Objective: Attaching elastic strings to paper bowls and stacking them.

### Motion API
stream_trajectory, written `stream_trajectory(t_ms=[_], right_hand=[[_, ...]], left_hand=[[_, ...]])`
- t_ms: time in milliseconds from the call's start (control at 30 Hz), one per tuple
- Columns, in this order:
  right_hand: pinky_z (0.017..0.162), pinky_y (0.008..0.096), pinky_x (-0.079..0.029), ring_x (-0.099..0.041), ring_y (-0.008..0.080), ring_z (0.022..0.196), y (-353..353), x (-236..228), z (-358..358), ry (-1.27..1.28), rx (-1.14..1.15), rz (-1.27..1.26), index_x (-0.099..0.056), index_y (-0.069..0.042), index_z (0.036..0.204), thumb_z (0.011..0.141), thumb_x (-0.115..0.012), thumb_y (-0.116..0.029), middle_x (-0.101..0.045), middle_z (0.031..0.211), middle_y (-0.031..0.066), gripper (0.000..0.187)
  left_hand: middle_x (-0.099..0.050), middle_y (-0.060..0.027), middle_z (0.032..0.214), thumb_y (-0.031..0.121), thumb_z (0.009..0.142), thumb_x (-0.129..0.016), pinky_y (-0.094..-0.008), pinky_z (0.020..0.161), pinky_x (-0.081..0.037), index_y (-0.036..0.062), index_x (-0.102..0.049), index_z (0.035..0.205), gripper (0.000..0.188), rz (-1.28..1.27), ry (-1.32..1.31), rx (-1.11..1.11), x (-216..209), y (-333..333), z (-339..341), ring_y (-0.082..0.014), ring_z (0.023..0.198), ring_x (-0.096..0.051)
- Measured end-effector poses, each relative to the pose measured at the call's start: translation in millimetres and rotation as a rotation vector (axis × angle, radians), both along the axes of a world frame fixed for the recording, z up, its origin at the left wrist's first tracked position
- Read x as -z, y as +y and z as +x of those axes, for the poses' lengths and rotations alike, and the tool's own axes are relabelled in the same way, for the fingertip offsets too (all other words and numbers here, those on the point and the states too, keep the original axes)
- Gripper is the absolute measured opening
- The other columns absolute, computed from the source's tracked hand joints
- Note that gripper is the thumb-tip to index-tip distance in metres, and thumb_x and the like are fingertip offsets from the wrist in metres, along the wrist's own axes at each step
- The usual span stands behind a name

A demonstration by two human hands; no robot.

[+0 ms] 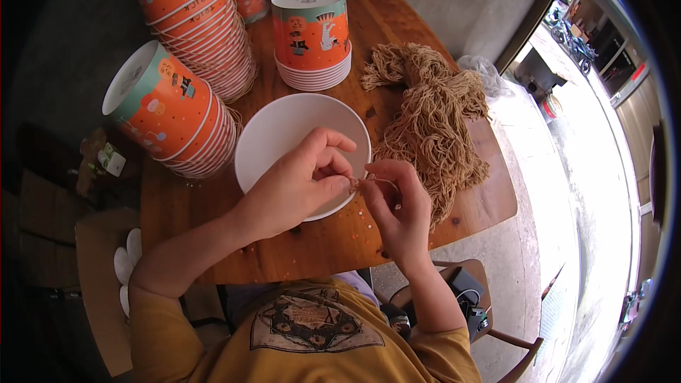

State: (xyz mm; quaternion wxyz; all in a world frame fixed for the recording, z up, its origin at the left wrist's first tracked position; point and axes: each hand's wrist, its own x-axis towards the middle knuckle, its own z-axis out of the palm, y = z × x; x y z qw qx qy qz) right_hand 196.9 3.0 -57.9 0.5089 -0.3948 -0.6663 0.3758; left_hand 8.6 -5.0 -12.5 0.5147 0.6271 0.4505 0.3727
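Note:
An open paper bucket [264, 143], white inside, stands in front of me on the wooden table [333, 245]. Over its right rim, my left hand [305, 177] pinches a thin tan cord [355, 183] between thumb and fingers. My right hand [399, 202] has its thumb and forefinger closed on the same cord, just outside the rim. A small loop of it shows by the right fingers. Whether the cord is knotted or passes through the bucket's wall is hidden by the fingertips. Right of the bucket lies a large bundle of tan cords [443, 135].
Behind the bucket stands an upside-down stack of orange and teal buckets [312, 35]. Tall leaning stacks [191, 21] and a shorter stack [170, 113] crowd the left. A cardboard box [106, 298] holding white round pieces sits lower left; a chair [468, 273] stands lower right.

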Motion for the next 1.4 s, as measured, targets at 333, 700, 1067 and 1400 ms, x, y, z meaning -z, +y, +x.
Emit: stream_trajectory(t_ms=[333, 700, 1067, 1400], right_hand=[[0.051, 0.0302, -0.047, -0.057, 0.0176, 0.065, 7, -15, 15, -0.317, 0.008, 0.420, -0.068, -0.016, 0.104, 0.079, -0.077, -0.005, -0.053, 0.086, 0.0035, 0.029], [0.051, 0.0329, -0.049, -0.059, 0.0191, 0.067, 13, -12, 10, -0.448, -0.016, 0.606, -0.064, -0.010, 0.097, 0.075, -0.074, -0.004, -0.054, 0.087, 0.0039, 0.025], [0.060, 0.0259, -0.048, -0.058, 0.0158, 0.070, 3, 7, 7, -0.122, -0.055, 0.159, -0.059, -0.002, 0.099, 0.089, -0.067, 0.000, -0.054, 0.090, 0.0073, 0.013], [0.060, 0.0242, -0.046, -0.057, 0.0130, 0.072, -3, 11, 10, -0.076, -0.087, 0.118, -0.061, -0.002, 0.098, 0.090, -0.066, -0.001, -0.056, 0.090, 0.0060, 0.009]], left_hand=[[-0.062, -0.0046, 0.098, 0.006, 0.098, -0.058, -0.0256, 0.086, -0.047, 0.0025, -0.041, 0.130, 0.037, -0.023, -0.012, 0.008, -2, 0, 1, -0.0097, 0.094, -0.059], [-0.059, -0.0038, 0.098, 0.003, 0.097, -0.058, -0.0252, 0.083, -0.048, 0.0044, -0.039, 0.135, 0.043, 0.024, 0.030, 0.020, 2, -5, 3, -0.0088, 0.091, -0.058], [-0.056, -0.0037, 0.096, 0.004, 0.097, -0.054, -0.0263, 0.080, -0.048, 0.0028, -0.052, 0.120, 0.024, 0.106, 0.244, 0.012, 1, -8, 1, -0.0105, 0.086, -0.055], [-0.058, -0.0133, 0.090, 0.002, 0.090, -0.057, -0.0404, 0.073, -0.048, 0.0012, -0.055, 0.093, 0.004, 0.388, 0.375, -0.100, -1, -9, 4, -0.0313, 0.083, -0.060]])
